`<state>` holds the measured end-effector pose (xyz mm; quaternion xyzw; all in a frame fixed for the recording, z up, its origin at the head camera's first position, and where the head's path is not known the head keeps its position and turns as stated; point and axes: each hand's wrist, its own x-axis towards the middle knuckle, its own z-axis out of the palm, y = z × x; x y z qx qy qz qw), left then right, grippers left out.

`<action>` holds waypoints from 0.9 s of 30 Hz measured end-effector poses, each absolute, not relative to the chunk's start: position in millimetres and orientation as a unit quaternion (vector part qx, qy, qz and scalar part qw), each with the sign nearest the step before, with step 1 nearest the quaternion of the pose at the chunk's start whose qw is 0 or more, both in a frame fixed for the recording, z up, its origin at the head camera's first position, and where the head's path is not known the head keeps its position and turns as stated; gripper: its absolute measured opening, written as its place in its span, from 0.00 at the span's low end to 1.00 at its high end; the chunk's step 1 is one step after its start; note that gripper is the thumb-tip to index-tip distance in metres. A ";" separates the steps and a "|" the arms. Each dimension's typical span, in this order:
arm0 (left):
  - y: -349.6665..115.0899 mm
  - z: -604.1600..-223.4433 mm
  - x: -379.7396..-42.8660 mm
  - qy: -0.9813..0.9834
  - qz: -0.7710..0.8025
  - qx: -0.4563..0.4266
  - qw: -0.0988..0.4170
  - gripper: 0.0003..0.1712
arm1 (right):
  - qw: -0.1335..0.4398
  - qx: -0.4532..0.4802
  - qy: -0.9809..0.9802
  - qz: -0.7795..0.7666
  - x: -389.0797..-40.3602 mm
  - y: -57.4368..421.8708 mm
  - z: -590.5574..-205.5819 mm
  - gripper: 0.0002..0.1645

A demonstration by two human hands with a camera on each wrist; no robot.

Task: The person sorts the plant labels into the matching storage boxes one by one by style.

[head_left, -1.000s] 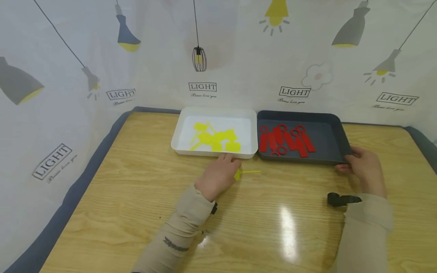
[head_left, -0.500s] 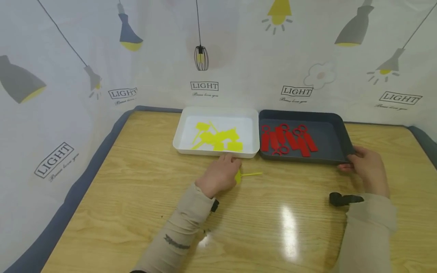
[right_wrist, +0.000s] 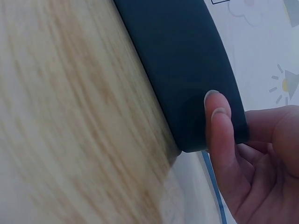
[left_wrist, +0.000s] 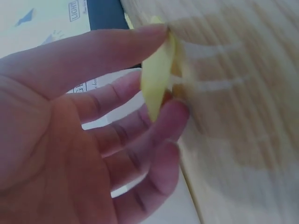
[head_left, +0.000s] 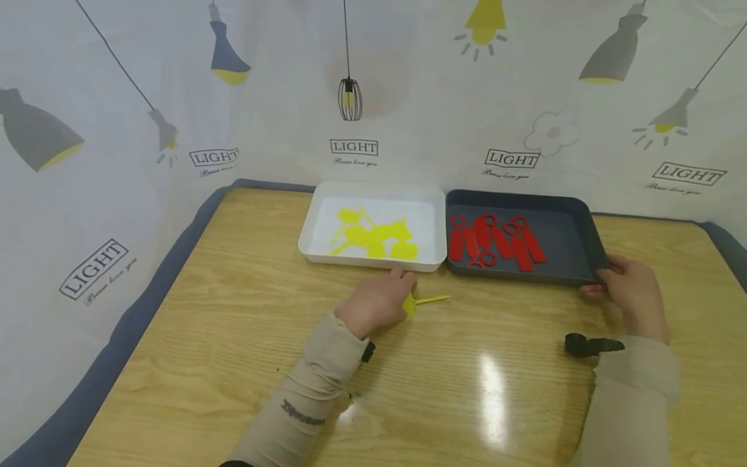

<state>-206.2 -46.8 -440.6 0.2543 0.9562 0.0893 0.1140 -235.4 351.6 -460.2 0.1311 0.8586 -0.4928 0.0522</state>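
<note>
In the head view my left hand point(head_left: 379, 298) is just in front of the white tray point(head_left: 373, 263). Between its thumb and fingers it pinches a flat yellow tag with a thin tail point(head_left: 430, 299), which points right over the table. The left wrist view shows the tag's yellow plate point(left_wrist: 158, 74) standing on edge under the thumb tip. My right hand point(head_left: 633, 285) grips the front right corner of the dark grey tray point(head_left: 560, 240), two fingertips against its outer wall point(right_wrist: 177, 60). Several red tags with ring ends point(head_left: 496, 240) lie in the dark tray's left half.
Several yellow tags point(head_left: 376, 235) lie heaped in the white tray. Both trays stand side by side at the back of the wooden table point(head_left: 233, 337), close to a white cloth point(head_left: 420, 117) printed with lamps. A black strap piece point(head_left: 592, 345) sticks out at the right wrist.
The head view has shifted slightly, moving the scene a little to the right. Both hands keep their holds on the yellow tag and dark tray; the tag's tail now slants up slightly.
</note>
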 end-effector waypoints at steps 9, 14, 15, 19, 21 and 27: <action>-46.1 -441.4 -208.8 0.950 0.091 0.272 0.125 0.15 | 0.047 0.123 0.854 -0.504 -234.8 352.3 -461.3 0.32; -48.1 -435.4 -208.1 0.939 0.104 0.295 0.143 0.20 | 0.048 0.121 0.855 -0.501 -235.3 353.1 -461.9 0.32; -48.7 -434.3 -208.4 0.937 0.111 0.296 0.148 0.22 | 0.049 0.121 0.855 -0.501 -235.2 353.0 -461.9 0.32; -52.8 -430.7 -211.0 0.932 0.150 0.292 0.152 0.23 | 0.049 0.123 0.854 -0.504 -234.5 353.0 -461.8 0.32; -55.1 -429.2 -213.4 0.931 0.176 0.286 0.146 0.21 | 0.051 0.126 0.855 -0.501 -234.3 353.0 -461.7 0.32; -59.5 -424.7 -219.3 0.928 0.213 0.280 0.121 0.13 | 0.053 0.129 0.854 -0.501 -234.7 352.2 -461.2 0.32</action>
